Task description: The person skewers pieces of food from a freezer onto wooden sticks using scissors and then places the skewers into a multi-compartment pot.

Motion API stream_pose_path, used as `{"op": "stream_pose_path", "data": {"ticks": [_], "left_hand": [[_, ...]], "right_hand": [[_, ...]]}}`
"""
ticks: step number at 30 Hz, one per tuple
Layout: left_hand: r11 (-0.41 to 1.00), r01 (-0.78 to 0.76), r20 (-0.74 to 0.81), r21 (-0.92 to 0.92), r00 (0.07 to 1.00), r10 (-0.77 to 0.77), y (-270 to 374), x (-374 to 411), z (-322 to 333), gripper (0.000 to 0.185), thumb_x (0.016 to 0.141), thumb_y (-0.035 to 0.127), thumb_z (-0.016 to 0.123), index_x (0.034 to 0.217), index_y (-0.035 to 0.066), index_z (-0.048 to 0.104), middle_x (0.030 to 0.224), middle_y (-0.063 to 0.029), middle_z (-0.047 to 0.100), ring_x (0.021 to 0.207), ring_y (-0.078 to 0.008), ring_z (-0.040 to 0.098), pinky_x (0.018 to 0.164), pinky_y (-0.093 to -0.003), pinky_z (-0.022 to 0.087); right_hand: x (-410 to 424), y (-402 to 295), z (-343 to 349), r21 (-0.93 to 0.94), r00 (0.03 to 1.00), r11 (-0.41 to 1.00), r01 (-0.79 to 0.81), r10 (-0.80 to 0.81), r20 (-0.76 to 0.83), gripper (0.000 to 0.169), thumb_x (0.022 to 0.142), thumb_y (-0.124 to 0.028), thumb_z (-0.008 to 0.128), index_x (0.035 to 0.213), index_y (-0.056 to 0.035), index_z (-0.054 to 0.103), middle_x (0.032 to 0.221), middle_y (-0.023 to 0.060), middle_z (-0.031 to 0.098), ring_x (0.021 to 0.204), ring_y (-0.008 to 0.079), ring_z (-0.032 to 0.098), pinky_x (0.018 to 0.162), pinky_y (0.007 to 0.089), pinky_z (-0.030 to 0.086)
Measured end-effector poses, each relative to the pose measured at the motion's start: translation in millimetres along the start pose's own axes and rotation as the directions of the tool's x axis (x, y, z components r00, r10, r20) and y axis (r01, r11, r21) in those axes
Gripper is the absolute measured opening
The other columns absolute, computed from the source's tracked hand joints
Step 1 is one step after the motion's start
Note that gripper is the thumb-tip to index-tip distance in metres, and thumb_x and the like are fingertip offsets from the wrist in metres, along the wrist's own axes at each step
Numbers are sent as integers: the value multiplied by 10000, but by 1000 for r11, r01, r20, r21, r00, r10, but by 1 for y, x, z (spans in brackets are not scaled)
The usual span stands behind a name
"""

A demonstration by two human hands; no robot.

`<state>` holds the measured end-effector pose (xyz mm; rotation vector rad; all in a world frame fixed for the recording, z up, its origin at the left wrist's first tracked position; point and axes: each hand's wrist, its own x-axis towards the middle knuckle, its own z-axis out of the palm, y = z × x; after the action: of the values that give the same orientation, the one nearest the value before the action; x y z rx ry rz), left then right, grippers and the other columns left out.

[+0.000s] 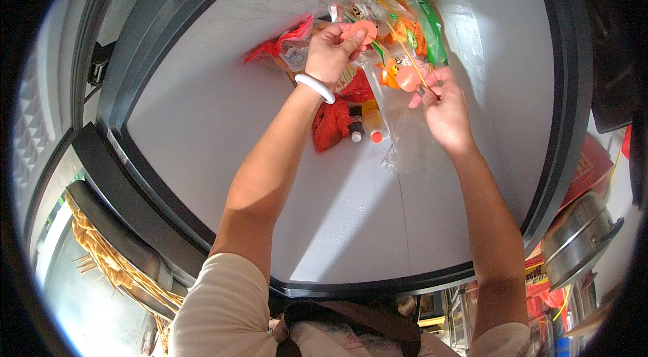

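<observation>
Both my hands are over an open chest freezer. My left hand [331,50], with a white bangle at the wrist, pinches thin round pink slices [365,32], like sliced ham sausage, between thumb and fingers. To its right, my right hand [445,103] grips a thin wooden skewer [405,50] that points up and left. Another round pink slice [408,79] is at the skewer's lower part, by my right fingertips; whether it is pierced or only held there I cannot tell. Plastic food packs [405,27] lie just beneath and beyond the hands, partly covered by them.
A red bag [331,126] and two bottles with a white cap [356,137] and a red cap [376,136] lie in the freezer. Its dark rim [379,281] surrounds my arms. Skewered food [109,250] is outside at left, a metal pot [577,240] at right.
</observation>
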<state>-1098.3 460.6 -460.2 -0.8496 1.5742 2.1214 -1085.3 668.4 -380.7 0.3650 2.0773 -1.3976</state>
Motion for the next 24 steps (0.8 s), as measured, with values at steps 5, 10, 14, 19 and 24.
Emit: {"op": "stream_pose_path", "data": {"ticks": [5, 10, 14, 19, 24], "left_hand": [[990, -56, 10, 126, 998, 55, 2, -3, -2, 206, 941, 237, 623, 1045, 61, 648, 916, 3, 667, 782, -69, 608, 684, -215, 495], [983, -68, 74, 171, 996, 56, 3, 1, -10, 234, 949, 264, 611, 1042, 52, 648, 931, -3, 665, 784, -71, 603, 686, -228, 497], [995, 63, 169, 75, 983, -75, 9, 1, -15, 233, 953, 254, 597, 1070, 56, 632, 950, -14, 662, 784, -91, 598, 697, -246, 501], [813, 469, 409, -346, 855, -319, 24, -2, -25, 245, 944, 247, 601, 1104, 61, 599, 933, -29, 643, 730, -115, 573, 656, -257, 489], [737, 521, 407, -431, 841, -357, 24, -2, -24, 248, 936, 230, 622, 1078, 30, 586, 898, -54, 635, 662, -113, 556, 577, -251, 491]], "right_hand": [[-1, -1, -1, 17, 999, 1000, -21, 21, -24, 243, 825, 198, 387, 941, -15, 410, 1093, 156, 573, 679, 158, 613, 588, 292, 515], [-1, -2, -3, -121, 1000, 992, -20, 21, 8, 201, 885, 105, 463, 1022, -41, 446, 731, 92, 659, 695, 133, 609, 657, 272, 461], [1, 4, -3, -166, 996, 984, 68, -57, 67, 207, 851, 163, 443, 976, -1, 431, 947, 143, 649, 662, 171, 627, 632, 289, 505], [3, 16, -3, 95, 991, 993, 70, -80, 112, 226, 866, 165, 423, 994, -21, 433, 789, 89, 626, 686, 152, 620, 663, 288, 499], [5, 15, -4, 201, 983, 980, 8, -44, 177, 204, 897, 122, 429, 998, -56, 421, 786, 81, 604, 618, 98, 516, 587, 252, 417]]}}
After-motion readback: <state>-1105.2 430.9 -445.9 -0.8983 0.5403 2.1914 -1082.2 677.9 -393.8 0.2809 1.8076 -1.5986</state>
